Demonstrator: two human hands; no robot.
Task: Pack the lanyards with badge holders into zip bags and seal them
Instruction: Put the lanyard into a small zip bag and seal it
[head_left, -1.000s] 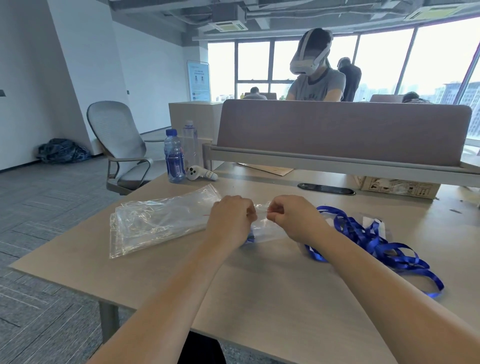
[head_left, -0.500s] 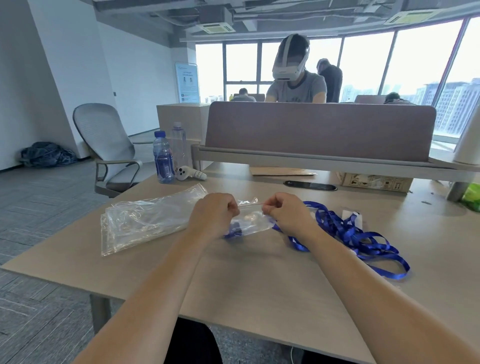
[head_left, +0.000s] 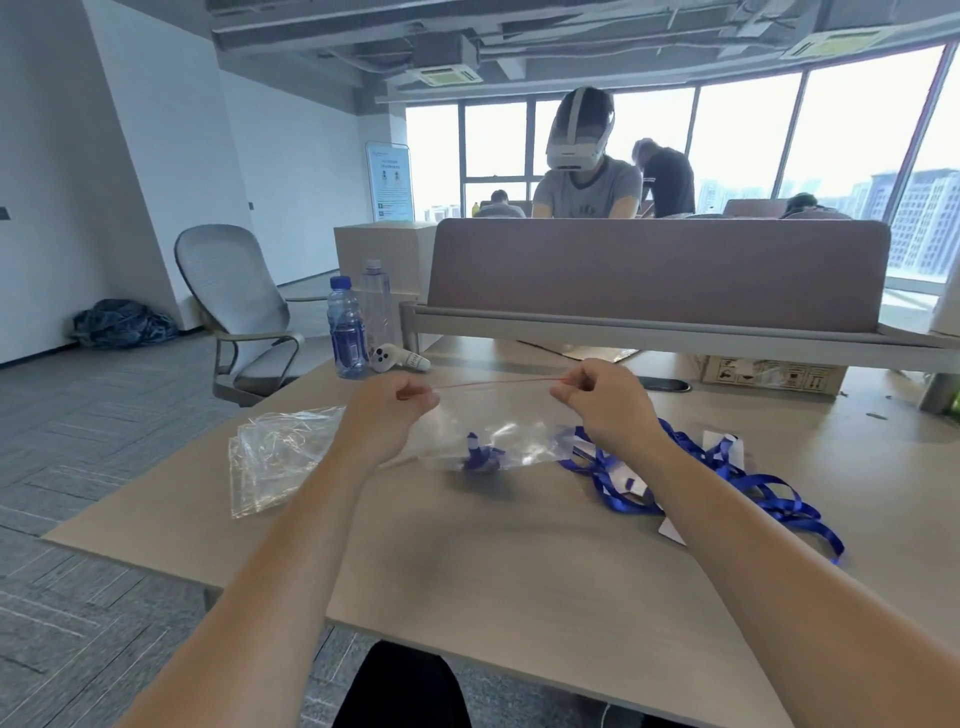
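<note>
A clear zip bag (head_left: 493, 436) hangs above the wooden table (head_left: 519, 571), held at both ends of its red zip strip. My left hand (head_left: 387, 415) pinches the left end and my right hand (head_left: 602, 408) pinches the right end. A bunched blue lanyard (head_left: 480, 458) sits in the bottom of the bag. A tangle of loose blue lanyards (head_left: 727, 483) with white badge holders lies on the table under my right forearm. A stack of empty zip bags (head_left: 275, 457) lies flat to the left.
Two water bottles (head_left: 347, 335) and a white controller (head_left: 397, 359) stand at the table's far left. A grey divider (head_left: 654, 275) and a cardboard box (head_left: 769, 373) bound the far side. An office chair (head_left: 234, 312) is at the left. A person in a headset sits beyond the divider.
My hands have lifted the bag off the table and moved apart along its top, stretching the zip strip taut. The camera has tilted up.
</note>
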